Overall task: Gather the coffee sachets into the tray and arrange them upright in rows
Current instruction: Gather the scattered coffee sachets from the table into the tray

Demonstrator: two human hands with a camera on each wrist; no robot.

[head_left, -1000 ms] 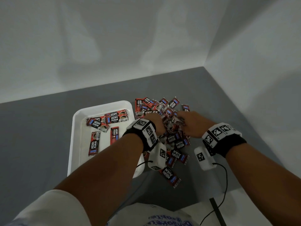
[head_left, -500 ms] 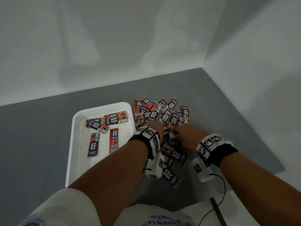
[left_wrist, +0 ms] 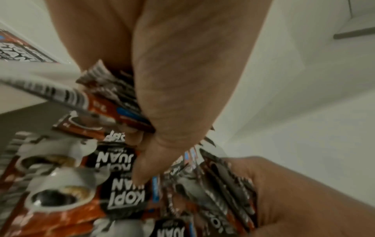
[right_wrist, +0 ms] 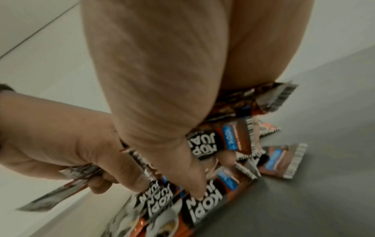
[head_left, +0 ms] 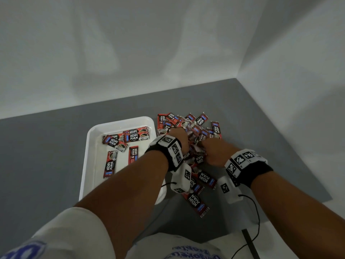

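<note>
Beside tray (head_left: 89, 157): sachets (head_left: 194, 152) bunched between both gripping hands (head_left: 197, 144).

A: What can't you make out from the head view?

B: The fingers of both hands are buried in the pile of sachets (head_left: 188, 128), and the left forearm (head_left: 130, 176) covers the near right corner of the tray (head_left: 89, 146).

A: And the wrist views?

B: Blurred. The sachet count in the left hand (left_wrist: 172, 89) is unreadable; the right hand (right_wrist: 154, 99) hides its bundle's middle.
</note>
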